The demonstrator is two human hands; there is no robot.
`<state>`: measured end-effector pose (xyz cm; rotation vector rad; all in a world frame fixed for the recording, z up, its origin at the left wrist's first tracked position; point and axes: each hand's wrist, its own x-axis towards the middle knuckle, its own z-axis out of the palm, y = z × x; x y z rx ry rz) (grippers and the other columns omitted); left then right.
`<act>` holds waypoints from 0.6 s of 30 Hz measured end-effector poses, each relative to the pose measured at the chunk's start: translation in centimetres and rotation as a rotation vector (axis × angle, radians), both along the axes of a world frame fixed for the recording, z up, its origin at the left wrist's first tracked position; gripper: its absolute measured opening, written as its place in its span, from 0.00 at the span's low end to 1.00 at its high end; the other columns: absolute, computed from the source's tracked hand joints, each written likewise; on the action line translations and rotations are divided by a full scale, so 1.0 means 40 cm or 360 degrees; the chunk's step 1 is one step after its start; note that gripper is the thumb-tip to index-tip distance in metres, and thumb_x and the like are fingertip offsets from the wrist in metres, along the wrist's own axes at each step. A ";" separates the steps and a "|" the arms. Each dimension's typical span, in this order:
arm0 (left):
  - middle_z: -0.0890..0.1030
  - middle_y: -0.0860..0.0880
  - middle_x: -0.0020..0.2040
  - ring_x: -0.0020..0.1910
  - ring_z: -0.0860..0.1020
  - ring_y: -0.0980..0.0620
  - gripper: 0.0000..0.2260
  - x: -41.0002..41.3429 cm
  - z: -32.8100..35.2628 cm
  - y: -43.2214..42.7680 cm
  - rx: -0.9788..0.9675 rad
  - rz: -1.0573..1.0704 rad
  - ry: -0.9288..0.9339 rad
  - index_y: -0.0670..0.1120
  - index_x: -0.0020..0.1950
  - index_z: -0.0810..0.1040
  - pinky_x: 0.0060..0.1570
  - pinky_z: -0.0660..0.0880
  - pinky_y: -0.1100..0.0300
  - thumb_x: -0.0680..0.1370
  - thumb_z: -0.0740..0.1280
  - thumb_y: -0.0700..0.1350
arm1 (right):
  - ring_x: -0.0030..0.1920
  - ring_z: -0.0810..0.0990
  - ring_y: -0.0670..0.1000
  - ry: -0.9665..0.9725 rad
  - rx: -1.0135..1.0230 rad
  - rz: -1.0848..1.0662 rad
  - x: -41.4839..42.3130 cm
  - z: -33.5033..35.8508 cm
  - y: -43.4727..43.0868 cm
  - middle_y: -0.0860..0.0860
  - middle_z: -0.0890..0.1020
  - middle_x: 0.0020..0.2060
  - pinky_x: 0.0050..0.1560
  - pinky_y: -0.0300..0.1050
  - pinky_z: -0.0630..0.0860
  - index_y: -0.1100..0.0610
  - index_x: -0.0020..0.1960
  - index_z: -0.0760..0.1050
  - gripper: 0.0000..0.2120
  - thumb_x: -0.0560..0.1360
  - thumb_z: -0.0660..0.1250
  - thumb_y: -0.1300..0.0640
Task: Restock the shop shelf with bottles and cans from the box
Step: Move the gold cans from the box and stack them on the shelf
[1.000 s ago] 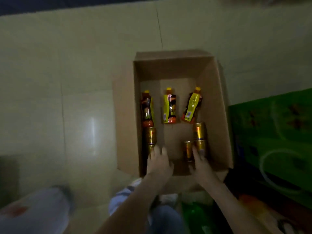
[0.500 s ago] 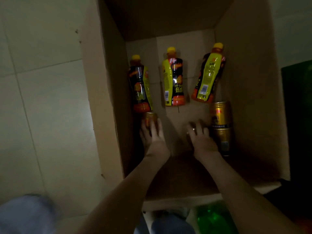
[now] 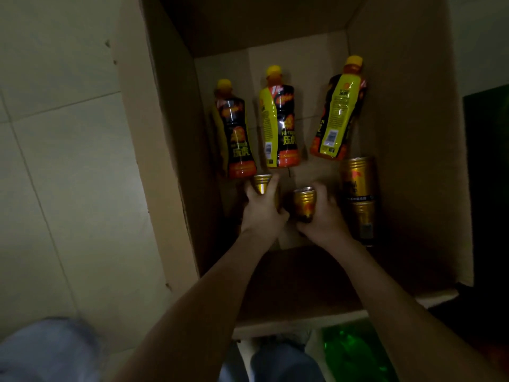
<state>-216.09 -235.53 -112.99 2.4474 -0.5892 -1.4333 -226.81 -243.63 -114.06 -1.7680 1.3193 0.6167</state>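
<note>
An open cardboard box [image 3: 154,166] stands on the floor below me. Three yellow-capped drink bottles lie flat on its bottom: a left bottle [image 3: 235,133], a middle bottle [image 3: 279,119] and a right bottle [image 3: 340,111]. My left hand [image 3: 261,210] is shut on a gold can [image 3: 262,182] just below the left bottle. My right hand [image 3: 323,216] grips a second gold can [image 3: 303,203] beside it, tilted up. Two more gold cans, one [image 3: 358,177] above the other [image 3: 363,220], lie end to end by the right wall.
Pale floor tiles [image 3: 60,161] stretch to the left of the box. A green object [image 3: 355,354] lies at the box's near edge by my legs. A dark green surface [image 3: 487,175] borders the box on the right.
The view has closed in on the box. Both hands went from resting on the cans to closing round them, and the right can now tilts up off the bottom.
</note>
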 end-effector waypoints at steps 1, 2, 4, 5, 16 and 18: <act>0.47 0.42 0.76 0.67 0.68 0.38 0.38 0.007 0.023 0.001 -0.0044 0.0054 0.0050 0.64 0.75 0.51 0.63 0.70 0.50 0.74 0.69 0.44 | 0.66 0.69 0.60 -0.0043 -0.0006 -0.0137 -0.001 0.024 0.000 0.57 0.66 0.67 0.61 0.59 0.72 0.45 0.73 0.53 0.45 0.66 0.77 0.57; 0.49 0.43 0.75 0.67 0.68 0.38 0.38 0.014 0.057 0.001 -0.0097 0.0132 0.0110 0.65 0.75 0.52 0.63 0.70 0.51 0.73 0.70 0.44 | 0.65 0.69 0.59 -0.0116 0.0026 -0.0321 0.001 0.056 0.001 0.56 0.67 0.67 0.60 0.58 0.73 0.46 0.73 0.54 0.46 0.64 0.78 0.59; 0.54 0.44 0.73 0.67 0.67 0.40 0.38 0.034 0.158 0.001 -0.0223 0.0284 0.0247 0.66 0.74 0.56 0.63 0.68 0.57 0.72 0.71 0.43 | 0.64 0.71 0.56 -0.0319 0.0166 -0.0712 0.009 0.158 0.002 0.54 0.68 0.67 0.56 0.53 0.74 0.46 0.73 0.54 0.48 0.63 0.78 0.63; 0.57 0.45 0.72 0.67 0.67 0.42 0.38 0.051 0.222 0.003 -0.0288 0.0332 0.0320 0.67 0.73 0.57 0.62 0.67 0.59 0.72 0.71 0.43 | 0.63 0.71 0.55 -0.0408 0.0236 -0.0865 0.014 0.223 0.003 0.53 0.69 0.66 0.55 0.51 0.74 0.46 0.74 0.54 0.48 0.63 0.77 0.65; 0.72 0.50 0.65 0.60 0.77 0.48 0.35 0.322 1.153 0.107 -0.0883 0.0372 0.1195 0.57 0.72 0.64 0.50 0.78 0.52 0.69 0.68 0.35 | 0.58 0.77 0.49 -0.1047 0.0510 -0.1104 0.121 1.190 0.076 0.45 0.71 0.64 0.53 0.47 0.79 0.32 0.67 0.60 0.45 0.64 0.78 0.65; 0.73 0.49 0.65 0.61 0.76 0.45 0.34 0.334 1.313 0.119 -0.0954 0.0324 0.1266 0.57 0.72 0.64 0.53 0.78 0.48 0.70 0.69 0.36 | 0.59 0.77 0.45 -0.1183 0.0410 -0.1029 0.132 1.358 0.096 0.43 0.71 0.64 0.53 0.42 0.77 0.30 0.65 0.61 0.45 0.61 0.78 0.62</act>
